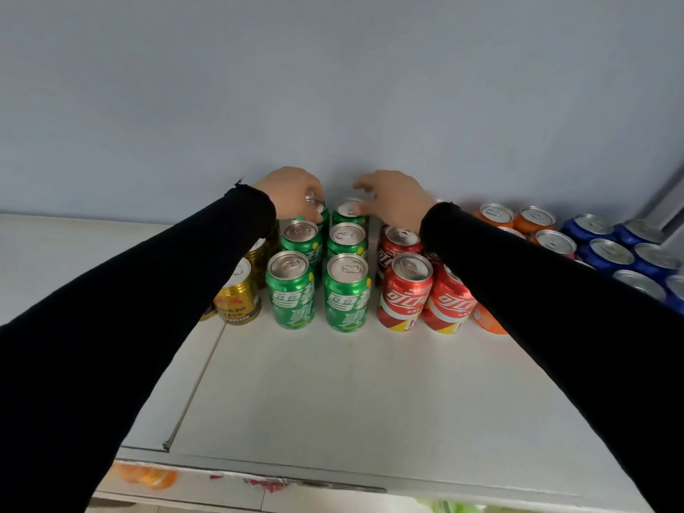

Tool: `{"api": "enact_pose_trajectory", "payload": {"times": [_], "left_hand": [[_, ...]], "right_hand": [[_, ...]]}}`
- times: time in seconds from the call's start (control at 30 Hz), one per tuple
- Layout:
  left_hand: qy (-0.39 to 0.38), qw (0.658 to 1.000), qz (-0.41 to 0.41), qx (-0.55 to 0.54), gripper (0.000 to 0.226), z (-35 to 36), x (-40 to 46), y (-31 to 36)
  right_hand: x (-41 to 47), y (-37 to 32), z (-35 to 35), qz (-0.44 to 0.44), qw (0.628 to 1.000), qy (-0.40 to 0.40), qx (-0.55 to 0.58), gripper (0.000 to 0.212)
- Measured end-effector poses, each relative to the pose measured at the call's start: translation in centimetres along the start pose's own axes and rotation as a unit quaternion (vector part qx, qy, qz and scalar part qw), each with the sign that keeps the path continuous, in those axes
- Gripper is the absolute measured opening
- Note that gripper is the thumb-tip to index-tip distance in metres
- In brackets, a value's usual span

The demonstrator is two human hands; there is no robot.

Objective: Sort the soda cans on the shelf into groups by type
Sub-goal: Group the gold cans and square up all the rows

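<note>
My left hand (292,194): fingers pinching the back-left green can (314,209).
My right hand (392,201): spread, thumb touching the back-right green can (349,212).

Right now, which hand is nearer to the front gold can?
Left. The left hand grips a back green can, in the block beside the gold can. The right hand reaches the other back green can, farther right.

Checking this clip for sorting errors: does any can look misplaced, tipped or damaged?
Nothing clearly misplaced: gold cans, green cans, red cans, orange cans and blue cans stand upright in separate colour groups. One orange can is mostly hidden behind the right sleeve.
</note>
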State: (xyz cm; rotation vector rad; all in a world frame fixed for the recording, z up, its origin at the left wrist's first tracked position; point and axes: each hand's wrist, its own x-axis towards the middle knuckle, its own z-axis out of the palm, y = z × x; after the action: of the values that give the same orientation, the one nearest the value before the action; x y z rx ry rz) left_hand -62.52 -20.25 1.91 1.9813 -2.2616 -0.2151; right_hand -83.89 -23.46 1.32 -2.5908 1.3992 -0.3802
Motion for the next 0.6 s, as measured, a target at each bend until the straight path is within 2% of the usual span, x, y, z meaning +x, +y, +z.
{"api": "enact_pose_trajectory", "payload": {"times": [0.13,0.2,0.27,0.43,0.53,0.6], "left_hand": [[0.013,1.0,-0.002,-0.017,0.071,-0.4,-1.1,1.5],[0.077,0.995,0.048,-0.047,0.065,-0.5,-2.4,3.8],[0.1,0.986,0.109,-0.071,0.056,-0.1,-4.0,7.1],[0.009,0.979,0.205,-0.009,0.049,2.7,-7.2,12.8],[-0.007,0.979,0.202,0.003,0.047,3.8,-7.5,13.5],[-0.005,0.981,0.193,0.006,0.047,4.0,-7.5,13.5]], "right_hand": [[-4.5,2.4,-3.3,0.005,0.995,0.053,0.08,0.037],[-7.6,4.0,-4.8,0.009,0.995,0.059,0.082,0.03],[-10.7,5.3,-5.6,0.022,0.995,0.036,0.094,0.027],[-16.1,7.0,-4.8,-0.013,0.997,-0.029,0.064,0.041],[-17.1,7.5,-3.7,-0.065,0.997,-0.033,-0.026,0.034],[-17.2,7.3,-3.1,-0.056,0.997,-0.034,-0.04,0.035]]}}
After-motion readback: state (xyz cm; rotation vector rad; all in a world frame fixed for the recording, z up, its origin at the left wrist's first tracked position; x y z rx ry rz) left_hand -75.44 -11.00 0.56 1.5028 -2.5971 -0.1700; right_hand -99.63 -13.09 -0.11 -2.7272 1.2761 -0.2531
